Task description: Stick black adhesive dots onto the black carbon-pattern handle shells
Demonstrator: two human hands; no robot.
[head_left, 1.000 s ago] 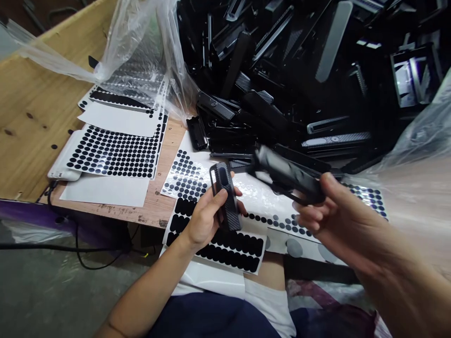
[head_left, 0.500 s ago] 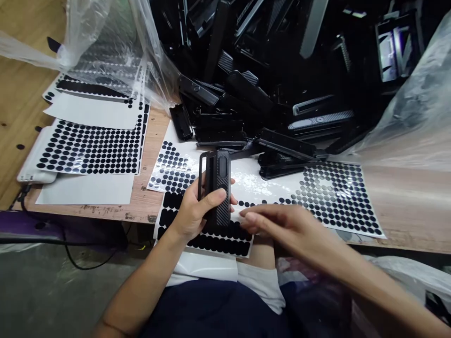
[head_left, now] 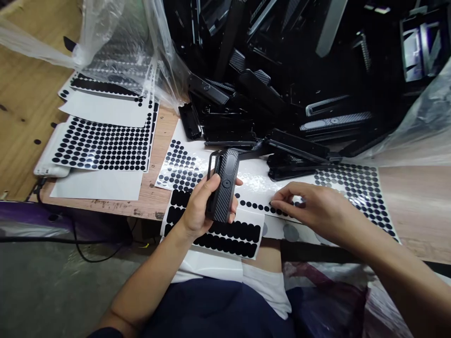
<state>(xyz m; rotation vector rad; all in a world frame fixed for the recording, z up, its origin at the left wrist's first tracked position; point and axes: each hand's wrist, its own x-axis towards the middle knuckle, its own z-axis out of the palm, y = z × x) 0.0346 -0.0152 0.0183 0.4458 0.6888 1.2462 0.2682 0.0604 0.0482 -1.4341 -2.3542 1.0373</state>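
My left hand (head_left: 201, 206) is closed round a black plastic casing with a carbon-fibre pattern (head_left: 225, 199), held tilted above the near sheets. A small round mark shows on the casing's face, and a slim loop-like frame stands out along its left side. To the right, my right hand (head_left: 310, 206) pinches thumb and forefinger together at a row of round black stickers on a white sticker sheet (head_left: 259, 178). The fingertips touch a sticker in that row; how far it is lifted I cannot see. Under my left hand lies another sheet with rows of larger black stickers (head_left: 229, 239).
A large heap of black plastic casings (head_left: 260, 94) lies at the back inside a clear plastic bag (head_left: 416, 108). More dotted sticker sheets (head_left: 105, 145) are stacked at left, beside a white device (head_left: 52, 164) with a cable. The wooden table's front edge (head_left: 155, 211) runs close to me.
My right hand has moved right, away from the casing to the row of stickers. The casing has turned in my left hand, and my thumb has shifted to its left side.
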